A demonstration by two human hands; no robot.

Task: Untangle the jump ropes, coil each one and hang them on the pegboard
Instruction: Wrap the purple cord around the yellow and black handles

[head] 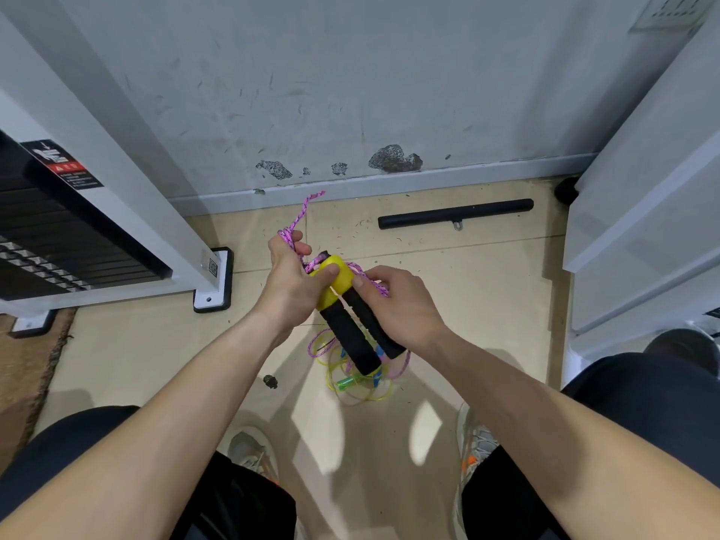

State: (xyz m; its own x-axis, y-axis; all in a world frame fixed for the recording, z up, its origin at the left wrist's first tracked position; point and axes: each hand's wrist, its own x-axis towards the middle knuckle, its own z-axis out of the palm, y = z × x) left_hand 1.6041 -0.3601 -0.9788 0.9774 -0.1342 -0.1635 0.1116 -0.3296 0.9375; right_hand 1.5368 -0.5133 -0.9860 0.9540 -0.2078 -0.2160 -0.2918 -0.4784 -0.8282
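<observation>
Gray scuffed wall (350, 91) with chipped dark patches (393, 159) just above the baseboard (389, 185). Beige tile floor (136, 344), glossy. White machine frame (117, 181) with black weight stack (46, 235) at left, white frame (643, 228) at right. Black bar (456, 214) on the floor near the wall. Brown mat (23, 364) far left.

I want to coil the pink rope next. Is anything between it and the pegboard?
Yes. The pink braided rope, pinched by the left hand, black foam handles in the right hand, loops down into a translucent yellow-green rope piled on the floor. No pegboard is in view.
</observation>
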